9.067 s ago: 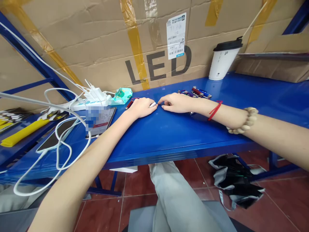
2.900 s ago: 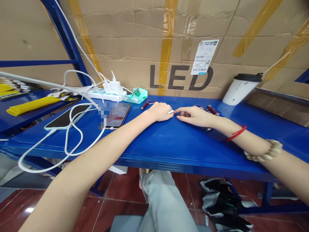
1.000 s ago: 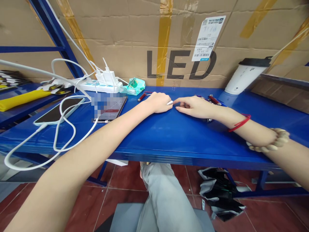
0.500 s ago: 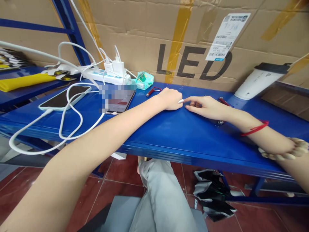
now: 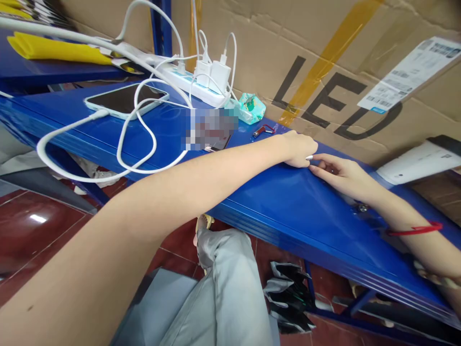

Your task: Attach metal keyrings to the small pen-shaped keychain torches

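Scanning remotely, I see white cable (image 5: 86,180) over a phone (image 5: 117,100), a green packet (image 5: 251,108), a red clip (image 5: 260,132) beside my curled left hand (image 5: 299,148), a white piece (image 5: 309,157) between it and my narrowly bent right hand (image 5: 337,173), either grip unclear, and a lidded cup (image 5: 419,163), contents hidden, on the bench (image 5: 281,192).

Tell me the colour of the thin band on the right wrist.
The thin band is red, seen best in the head view.
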Motion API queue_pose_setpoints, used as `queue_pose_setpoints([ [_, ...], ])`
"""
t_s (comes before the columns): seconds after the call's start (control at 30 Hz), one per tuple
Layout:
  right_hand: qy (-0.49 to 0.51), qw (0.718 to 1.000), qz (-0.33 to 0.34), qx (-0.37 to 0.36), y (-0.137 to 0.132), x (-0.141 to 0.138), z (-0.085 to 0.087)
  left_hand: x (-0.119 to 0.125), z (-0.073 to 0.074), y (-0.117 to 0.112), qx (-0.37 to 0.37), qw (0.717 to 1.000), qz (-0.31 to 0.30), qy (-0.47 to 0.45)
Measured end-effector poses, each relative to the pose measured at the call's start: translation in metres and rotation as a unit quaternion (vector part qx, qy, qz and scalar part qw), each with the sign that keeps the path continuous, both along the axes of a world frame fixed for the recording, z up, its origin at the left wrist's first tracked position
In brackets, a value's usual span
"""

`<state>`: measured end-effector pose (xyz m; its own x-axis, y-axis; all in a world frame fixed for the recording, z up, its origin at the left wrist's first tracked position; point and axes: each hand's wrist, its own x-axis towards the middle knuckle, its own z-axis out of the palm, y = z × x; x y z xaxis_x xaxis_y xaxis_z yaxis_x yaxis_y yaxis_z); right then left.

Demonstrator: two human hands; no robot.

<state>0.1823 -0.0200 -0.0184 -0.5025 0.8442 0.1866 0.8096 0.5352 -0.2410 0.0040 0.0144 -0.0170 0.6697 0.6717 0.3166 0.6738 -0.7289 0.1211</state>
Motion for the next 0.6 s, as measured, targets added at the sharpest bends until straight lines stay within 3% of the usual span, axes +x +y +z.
queue_pose_setpoints([
  [0.2, 0.022, 0.999, -0.033, 0.009, 0.000, -0.005, -0.001, -0.010, 0.005, -0.012, 0.007, 0.999, -0.025, 0.038],
  [0.4, 0.023, 0.999, -0.014, 0.032, -0.002, -0.009, 0.001, -0.008, 0.004, -0.013, 0.050, 0.996, -0.047, 0.056],
  [0.6, -0.023, 0.999, -0.006, 0.048, -0.007, -0.009, 0.003, -0.008, 0.006, -0.013, 0.047, 0.995, -0.016, 0.081],
])
